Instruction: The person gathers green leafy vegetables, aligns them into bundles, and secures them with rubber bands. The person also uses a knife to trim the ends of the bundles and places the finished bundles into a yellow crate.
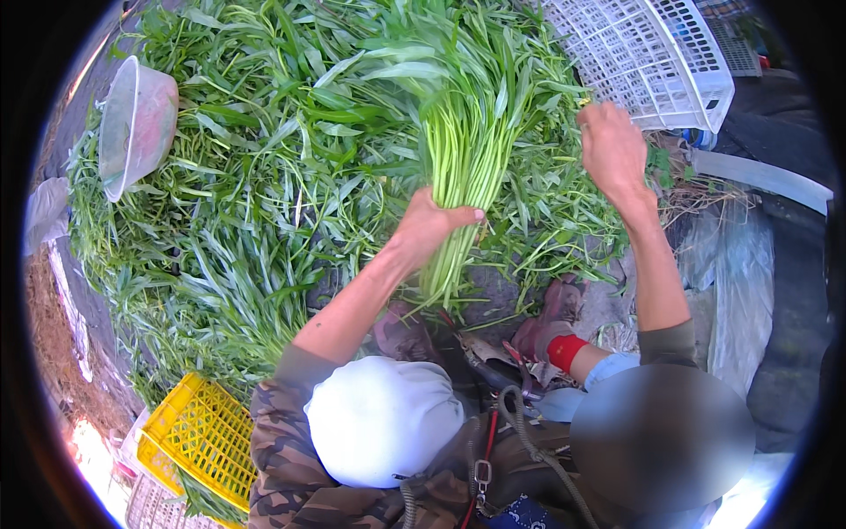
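A thick bunch of water spinach (469,159) stands in front of me, leafy tops away and cut stem ends toward my feet. Wrapped round its lower stems is my left hand (432,225), with the thumb across the front. Off to the right, apart from the bunch, my right hand (610,145) is raised with its fingers curled together. A small yellowish bit shows at those fingertips, too small to name. Under and around the bunch spreads a wide heap of loose water spinach (256,167).
At the upper right lies a white slatted plastic crate (617,62), tipped on the heap's edge. A pale plastic basin (134,128) leans at the far left. Near lower left sits a yellow crate (201,441). Clear plastic sheeting (742,291) lies right of my feet.
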